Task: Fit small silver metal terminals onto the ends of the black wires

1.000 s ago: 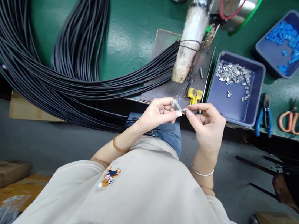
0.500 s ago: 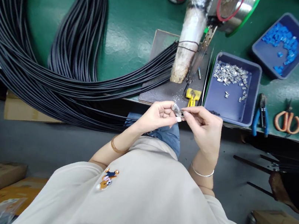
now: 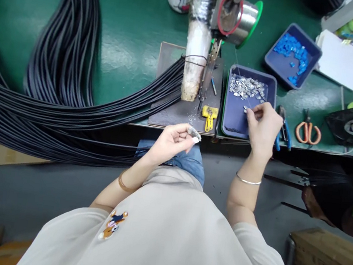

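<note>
And the right hand (image 3: pixel 265 127) has swung away from the left hand (image 3: pixel 168 145), out over the tray (image 3: pixel 234 118) at the worktop's (image 3: pixel 131 59) near edge, so the work splits from fingertips together to a reach among the silver pieces! Thumb and finger are narrow, right at a lone piece (image 3: pixel 245 109); gripped or not, I can't tell. The main heap (image 3: pixel 246 88) lies beyond, toward the tray's far edge, well apart from the left hand. That one stays off the near edge, fingers curled, a grey bit (image 3: pixel 193 132) at the fingertips: held or worn, no telling.
</note>
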The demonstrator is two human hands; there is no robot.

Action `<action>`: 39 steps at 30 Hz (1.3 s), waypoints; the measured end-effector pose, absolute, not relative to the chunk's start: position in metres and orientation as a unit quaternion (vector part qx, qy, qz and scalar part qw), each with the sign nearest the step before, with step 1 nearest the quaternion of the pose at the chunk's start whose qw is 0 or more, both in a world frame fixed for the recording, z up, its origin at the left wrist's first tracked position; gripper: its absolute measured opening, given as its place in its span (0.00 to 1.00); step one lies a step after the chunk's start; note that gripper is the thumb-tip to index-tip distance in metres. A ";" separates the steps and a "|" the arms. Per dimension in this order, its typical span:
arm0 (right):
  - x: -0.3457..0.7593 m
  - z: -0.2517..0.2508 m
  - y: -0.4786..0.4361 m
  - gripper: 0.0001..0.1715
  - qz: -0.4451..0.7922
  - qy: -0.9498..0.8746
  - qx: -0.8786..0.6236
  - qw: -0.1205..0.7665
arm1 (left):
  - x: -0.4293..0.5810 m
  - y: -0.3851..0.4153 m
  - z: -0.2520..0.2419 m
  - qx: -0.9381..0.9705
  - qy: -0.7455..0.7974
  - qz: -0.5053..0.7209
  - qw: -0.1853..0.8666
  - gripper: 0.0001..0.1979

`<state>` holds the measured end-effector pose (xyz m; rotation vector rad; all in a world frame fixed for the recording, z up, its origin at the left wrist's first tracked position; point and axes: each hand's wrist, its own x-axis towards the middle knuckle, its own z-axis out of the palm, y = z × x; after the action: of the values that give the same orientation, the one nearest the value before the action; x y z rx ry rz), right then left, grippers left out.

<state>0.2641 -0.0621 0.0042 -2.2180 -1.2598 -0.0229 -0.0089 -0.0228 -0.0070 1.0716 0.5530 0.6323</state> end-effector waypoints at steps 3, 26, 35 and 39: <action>0.265 0.001 -0.052 0.07 0.011 -0.505 -0.815 0.284 | -0.011 -0.018 -0.012 0.439 0.283 0.305 0.796 0.12; 0.256 0.012 -0.051 0.09 0.071 -0.513 -0.822 0.239 | -0.009 -0.011 -0.011 0.399 0.297 0.320 0.806 0.12; 0.225 0.011 -0.067 0.09 0.014 -0.513 -0.774 0.370 | -0.004 -0.010 -0.007 0.416 0.305 0.335 0.788 0.14; 0.178 0.017 -0.086 0.05 0.065 -0.506 -0.699 0.501 | 0.000 -0.013 -0.007 0.445 0.309 0.349 0.765 0.14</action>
<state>0.1785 -0.0857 0.0174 -1.6889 -1.2239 0.1560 -0.0001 -0.0134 -0.0068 0.9669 0.6708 0.7592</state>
